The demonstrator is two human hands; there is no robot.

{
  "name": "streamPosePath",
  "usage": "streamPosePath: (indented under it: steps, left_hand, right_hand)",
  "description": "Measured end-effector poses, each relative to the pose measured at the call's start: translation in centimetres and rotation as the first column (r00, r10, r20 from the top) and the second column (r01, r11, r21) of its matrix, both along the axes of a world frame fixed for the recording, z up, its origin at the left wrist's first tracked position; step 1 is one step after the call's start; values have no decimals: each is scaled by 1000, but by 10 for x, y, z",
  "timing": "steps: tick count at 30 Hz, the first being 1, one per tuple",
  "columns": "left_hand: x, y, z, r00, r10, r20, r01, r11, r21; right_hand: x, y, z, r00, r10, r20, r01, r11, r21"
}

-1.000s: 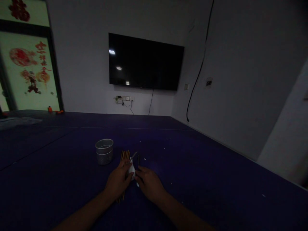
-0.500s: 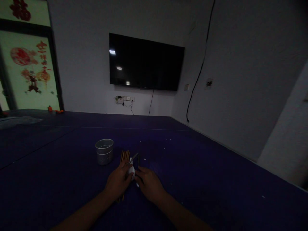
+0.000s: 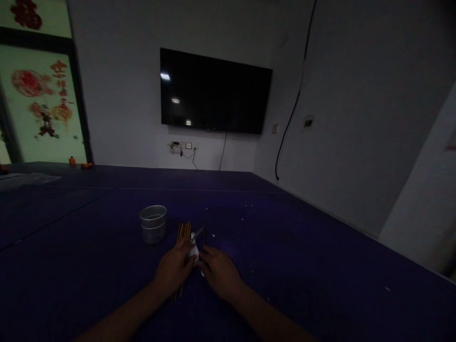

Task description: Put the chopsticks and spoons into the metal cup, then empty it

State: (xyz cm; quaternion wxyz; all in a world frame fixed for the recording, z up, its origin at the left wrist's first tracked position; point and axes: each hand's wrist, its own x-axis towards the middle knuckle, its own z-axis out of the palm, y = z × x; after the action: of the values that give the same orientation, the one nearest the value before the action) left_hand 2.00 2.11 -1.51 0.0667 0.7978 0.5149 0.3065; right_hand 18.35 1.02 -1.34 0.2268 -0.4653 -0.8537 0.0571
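Note:
My left hand (image 3: 174, 269) and my right hand (image 3: 220, 271) meet low on a dark purple surface (image 3: 306, 266). Both are closed around a small white wad, like tissue or cloth (image 3: 194, 251), held between their fingertips. A thin dark stick (image 3: 199, 232) pokes up and away from the wad, seemingly wrapped by it. Under my left hand lies a bundle of orange-brown chopsticks (image 3: 183, 231), pointing away from me. A small round metal cup (image 3: 153, 223) stands just left of the bundle. The room is dim and fine detail is hard to read.
A black television (image 3: 213, 92) hangs on the white back wall above a power strip (image 3: 181, 146). A black cable (image 3: 292, 111) runs down the right wall. A glass door with red paper decorations (image 3: 42, 104) is at far left. Small white specks dot the surface.
Both hands stay on the white wad; the dark stick has tilted slightly more upright. The view has shifted a little.

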Motion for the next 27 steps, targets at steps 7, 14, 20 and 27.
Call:
streamPosePath:
  steps: [7, 14, 20, 27]
  left_hand:
    - [0, -1, 2, 1000, -15, 15, 16, 999, -29]
    - [-1, -2, 3, 999, -35, 2, 35, 999, -7]
    - [-1, -4, 5, 999, -47, 6, 47, 999, -10]
    - [-1, -5, 5, 999, -36, -6, 36, 999, -7]
  right_hand:
    - [0, -2, 3, 1000, 4, -5, -4, 1000, -8]
    - [1, -2, 3, 1000, 9, 10, -9, 1000, -18]
    - [0, -2, 3, 1000, 4, 14, -3, 1000, -19]
    - [0, -3, 2, 1000, 2, 23, -2, 1000, -3]
